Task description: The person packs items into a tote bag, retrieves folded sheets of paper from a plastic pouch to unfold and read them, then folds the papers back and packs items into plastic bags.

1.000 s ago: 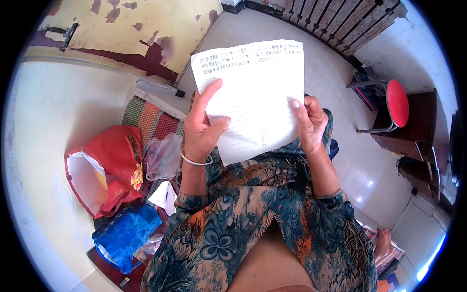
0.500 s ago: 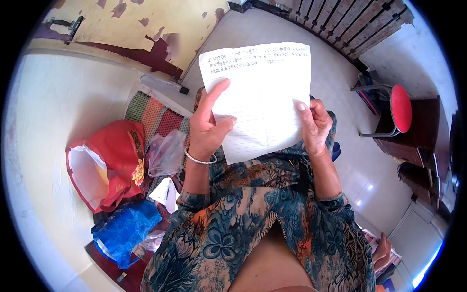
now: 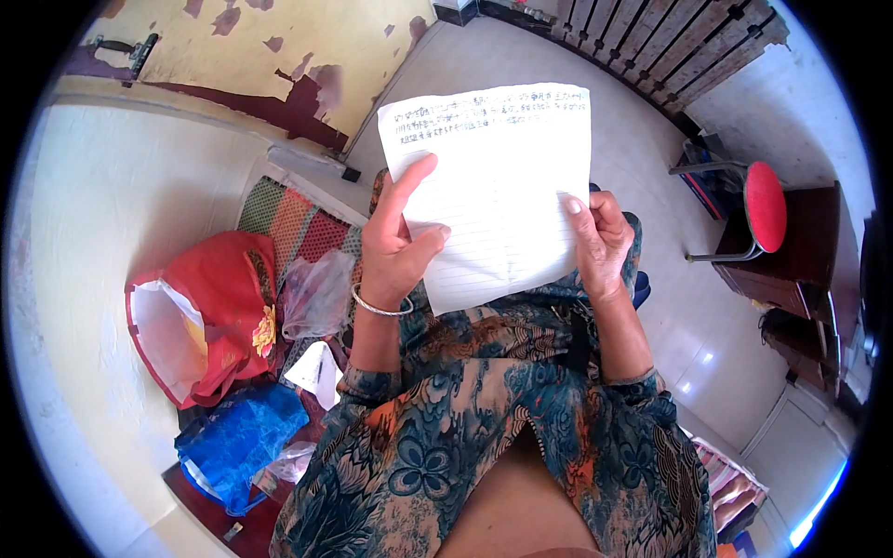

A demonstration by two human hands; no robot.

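Note:
A lined sheet of white paper (image 3: 498, 195) is held up over my lap, with a few rows of dark handwriting along its top and blank lines below. My left hand (image 3: 398, 246), with a silver bangle at the wrist, grips its left edge, the thumb and a finger lying on the front. At the right edge, my right hand (image 3: 603, 240) pinches the sheet with the thumb in front and the other fingers curled behind or beside it.
At the left lie a red bag (image 3: 233, 316), a blue bag (image 3: 246, 442) and a clear plastic bag (image 3: 318, 293). A red stool (image 3: 765, 207) stands at the right by a dark cabinet (image 3: 795, 246). Another person's limb (image 3: 735, 498) shows at the lower right.
The paper and both hands sit slightly further right in view than a second ago, as does the room around them. Both hands keep their hold. The limb at the lower right has changed position.

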